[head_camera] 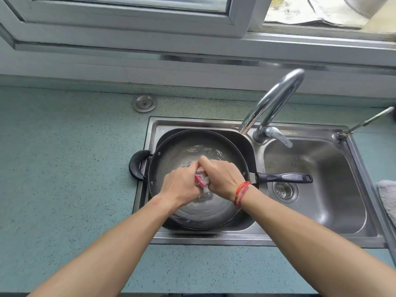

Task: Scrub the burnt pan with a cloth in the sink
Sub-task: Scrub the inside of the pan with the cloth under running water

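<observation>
A dark round pan [184, 151] lies in the left basin of a steel double sink [150, 133]. Its long black handle [282, 177] reaches over the right basin, and a short loop handle [135, 166] rests on the sink's left rim. Water and foam wet the pan's inside. A pink and white cloth [201, 180] is bunched over the middle of the pan. My left hand [182, 185] and my right hand [222, 176] both grip it, knuckles close together. Most of the cloth is hidden between the hands.
A chrome tap [272, 103] arches over the pan's back right edge. The right basin [321, 168] has a drain strainer [284, 190]. A grey cloth [387, 196] lies at the right edge. A round metal cap [144, 102] sits in the teal counter [64, 168].
</observation>
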Tool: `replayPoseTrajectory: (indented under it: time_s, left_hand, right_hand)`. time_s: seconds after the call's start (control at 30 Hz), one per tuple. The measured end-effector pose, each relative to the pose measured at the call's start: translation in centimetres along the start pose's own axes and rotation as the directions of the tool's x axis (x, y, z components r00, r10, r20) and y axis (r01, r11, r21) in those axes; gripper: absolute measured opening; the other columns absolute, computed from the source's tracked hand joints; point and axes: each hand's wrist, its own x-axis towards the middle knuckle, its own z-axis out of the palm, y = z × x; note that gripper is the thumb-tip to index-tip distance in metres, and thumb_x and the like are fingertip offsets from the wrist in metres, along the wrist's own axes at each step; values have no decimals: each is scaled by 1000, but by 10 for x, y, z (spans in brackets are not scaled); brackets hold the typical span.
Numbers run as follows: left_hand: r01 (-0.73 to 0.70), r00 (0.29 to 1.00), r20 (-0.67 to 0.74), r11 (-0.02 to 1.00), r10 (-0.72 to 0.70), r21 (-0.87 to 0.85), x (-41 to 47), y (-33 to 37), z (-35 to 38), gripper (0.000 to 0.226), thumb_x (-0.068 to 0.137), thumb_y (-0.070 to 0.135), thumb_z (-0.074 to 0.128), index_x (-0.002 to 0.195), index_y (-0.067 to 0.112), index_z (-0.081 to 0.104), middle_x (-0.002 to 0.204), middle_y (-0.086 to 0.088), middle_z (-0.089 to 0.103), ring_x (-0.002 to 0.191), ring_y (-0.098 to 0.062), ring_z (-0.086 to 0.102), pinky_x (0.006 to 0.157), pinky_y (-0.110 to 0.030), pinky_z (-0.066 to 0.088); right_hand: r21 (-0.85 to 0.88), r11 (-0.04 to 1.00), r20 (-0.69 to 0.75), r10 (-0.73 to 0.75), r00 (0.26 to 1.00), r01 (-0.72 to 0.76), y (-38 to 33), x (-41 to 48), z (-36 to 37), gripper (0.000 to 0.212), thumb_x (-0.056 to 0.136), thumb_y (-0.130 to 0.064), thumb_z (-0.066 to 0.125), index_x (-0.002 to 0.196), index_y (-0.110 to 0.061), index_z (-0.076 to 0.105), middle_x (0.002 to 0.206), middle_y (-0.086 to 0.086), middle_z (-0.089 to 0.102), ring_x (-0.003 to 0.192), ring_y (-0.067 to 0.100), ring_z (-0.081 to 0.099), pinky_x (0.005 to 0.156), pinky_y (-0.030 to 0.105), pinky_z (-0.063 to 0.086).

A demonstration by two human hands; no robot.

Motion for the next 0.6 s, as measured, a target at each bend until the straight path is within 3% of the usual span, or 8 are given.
replayPoseTrajectory:
  time_s: [0.13, 0.3, 0.47, 0.6]
  left_hand:
    - [-34, 995, -95, 999, 30, -42, -3, -3, 4, 30, 85, 47, 55, 104, 23, 55, 90, 2, 67, 84, -27, 61, 61, -34, 38]
    - [-20, 992, -126, 994, 7, -107, -8, -12, 8, 25, 80, 41, 63, 84, 24, 46, 85, 3, 52, 85, -22, 50, 67, -36, 44]
    - [35, 990, -127, 982, -60, -188, -10, -8, 7, 23, 80, 32, 66, 79, 25, 44, 77, 7, 49, 71, -18, 50, 59, -31, 35]
    - [122, 975, -159, 969, -158, -215, -6, -21, -1, 23, 77, 24, 70, 78, 21, 48, 79, 4, 52, 68, -14, 50, 54, -23, 30]
  right_hand:
    - [55, 997, 19, 48, 999, -49, 0, -4, -1, 43, 77, -10, 57, 118, -18, 45, 100, 5, 59, 86, 34, 60, 60, 36, 39]
    - [150, 981, 58, 118, 991, -125, 8, -5, -4, 70, 74, -1, 56, 138, -22, 39, 113, 7, 55, 95, 31, 57, 73, 38, 46]
    - [156, 973, 99, 156, 983, -170, 13, -6, -3, 58, 81, -3, 55, 135, -22, 45, 122, 7, 55, 107, 29, 57, 86, 40, 50]
    - [186, 943, 96, 261, 960, -275, 33, -14, -3, 47, 82, -11, 54, 128, -25, 52, 117, 5, 58, 107, 28, 57, 90, 41, 49]
